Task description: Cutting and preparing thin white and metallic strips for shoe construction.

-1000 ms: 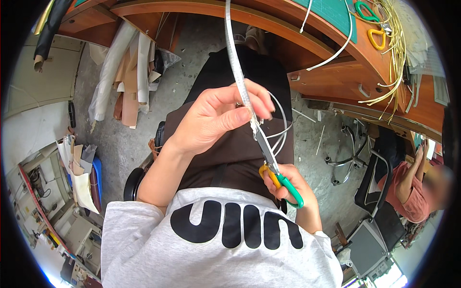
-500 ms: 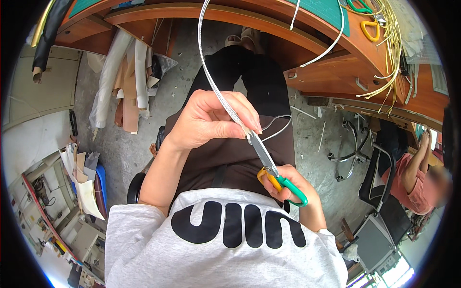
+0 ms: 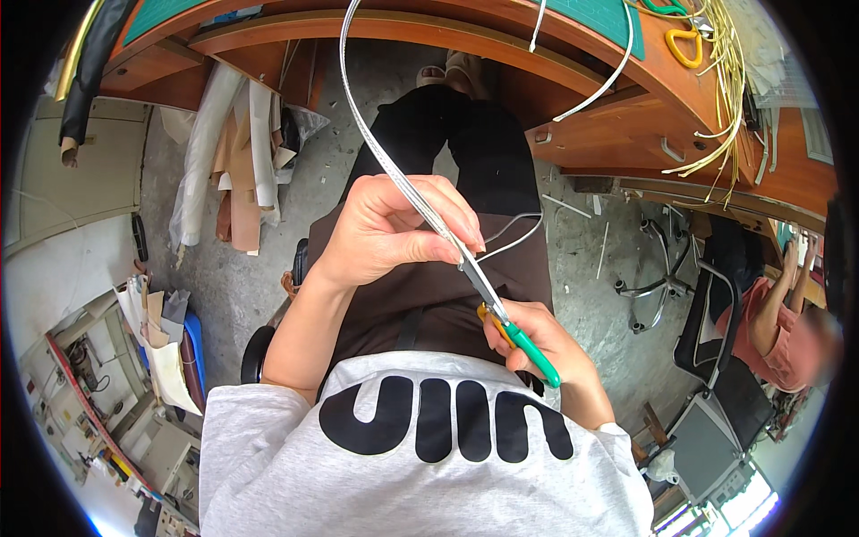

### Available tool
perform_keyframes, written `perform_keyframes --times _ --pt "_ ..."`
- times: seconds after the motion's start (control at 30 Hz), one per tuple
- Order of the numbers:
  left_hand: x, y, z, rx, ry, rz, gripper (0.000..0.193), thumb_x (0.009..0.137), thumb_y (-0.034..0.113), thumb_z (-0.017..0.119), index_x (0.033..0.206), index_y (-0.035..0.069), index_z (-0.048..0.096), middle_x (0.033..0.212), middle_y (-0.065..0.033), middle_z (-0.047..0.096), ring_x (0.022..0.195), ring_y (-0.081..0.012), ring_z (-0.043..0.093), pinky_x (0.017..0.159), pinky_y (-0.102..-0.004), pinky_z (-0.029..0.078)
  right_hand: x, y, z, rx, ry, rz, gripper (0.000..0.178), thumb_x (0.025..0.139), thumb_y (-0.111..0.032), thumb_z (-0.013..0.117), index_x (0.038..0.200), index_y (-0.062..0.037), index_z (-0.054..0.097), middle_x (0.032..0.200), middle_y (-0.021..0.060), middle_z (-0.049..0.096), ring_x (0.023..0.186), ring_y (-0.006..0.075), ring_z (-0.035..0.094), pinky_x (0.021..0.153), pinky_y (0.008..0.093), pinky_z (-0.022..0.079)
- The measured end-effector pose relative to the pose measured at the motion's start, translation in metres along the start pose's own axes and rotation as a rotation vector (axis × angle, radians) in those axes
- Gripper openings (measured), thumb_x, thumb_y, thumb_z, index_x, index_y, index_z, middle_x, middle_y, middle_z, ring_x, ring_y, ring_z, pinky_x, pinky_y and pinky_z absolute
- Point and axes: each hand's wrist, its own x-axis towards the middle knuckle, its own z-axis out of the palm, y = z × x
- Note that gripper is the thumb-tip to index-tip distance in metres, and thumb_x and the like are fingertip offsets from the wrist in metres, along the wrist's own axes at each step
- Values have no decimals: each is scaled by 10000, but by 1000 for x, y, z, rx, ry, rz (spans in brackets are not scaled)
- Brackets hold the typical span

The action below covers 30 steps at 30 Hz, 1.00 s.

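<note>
A narrow silvery-white strip (image 3: 380,152) arcs down from the table and is pinched between the thumb and fingers of my left hand (image 3: 394,228). Just below those fingertips, the blades of a pair of scissors (image 3: 528,351) touch or nearly touch the strip's end. My right hand (image 3: 537,331) grips the scissors by their green and yellow handles. A thin white cord (image 3: 514,242) loops out to the right of my left fingertips, over my dark lap. Whether the blades are around the strip or beside it I cannot tell.
On the wooden table (image 3: 429,34) ahead lie green mats (image 3: 591,20), a yellow-handled tool (image 3: 684,46) and a bundle of gold cords (image 3: 729,98) hanging over the edge. Rolled material (image 3: 210,152) leans at the left. A person (image 3: 778,322) sits to the right near a wheeled chair (image 3: 658,277).
The scissors have turned, so the green handle now faces up and the yellow one is mostly hidden. The strip's upper arc has shifted left. My left hand stays nearly in place.
</note>
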Motion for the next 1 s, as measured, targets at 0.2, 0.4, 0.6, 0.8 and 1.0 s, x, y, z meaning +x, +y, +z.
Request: perform_keyframes --times 0.2,0.4,0.6,0.8,1.0 --pt "-2 1 -4 -24 -22 -22 163 715 -62 684 876 -48 663 860 -152 639 799 -220 640 717 -303 524 0 2 -1 -15 -10 10 504 718 -440 727 731 -27 440 650 45 413 569 173 393 512 302 330" --pt "-3 6 -2 3 10 -65 154 707 -52 693 858 -49 667 839 -150 640 791 -218 638 717 -300 519 2 4 1 -63 21 16 560 693 -543 680 730 -40 437 617 7 411 532 133 375 483 276 309" --pt "-3 9 2 12 12 -68 148 719 -46 690 864 -49 663 844 -148 640 795 -218 637 715 -299 520 9 4 9 7 51 -42 567 691 -551 679 723 -38 440 626 5 416 543 126 378 489 272 315" --pt "-4 6 7 15 119 -88 164 753 116 724 827 -8 647 815 -162 615 710 -226 628 628 -298 517 1 11 7 55 41 -12 520 687 -450 743 713 -31 436 616 16 371 551 125 335 488 279 304" --pt "-6 -1 -13 -26 51 62 152 742 54 715 874 -9 672 881 -114 600 809 -207 608 721 -308 507 -3 8 2 47 1 11 505 692 -434 744 715 -31 441 615 16 378 548 125 338 487 281 300"
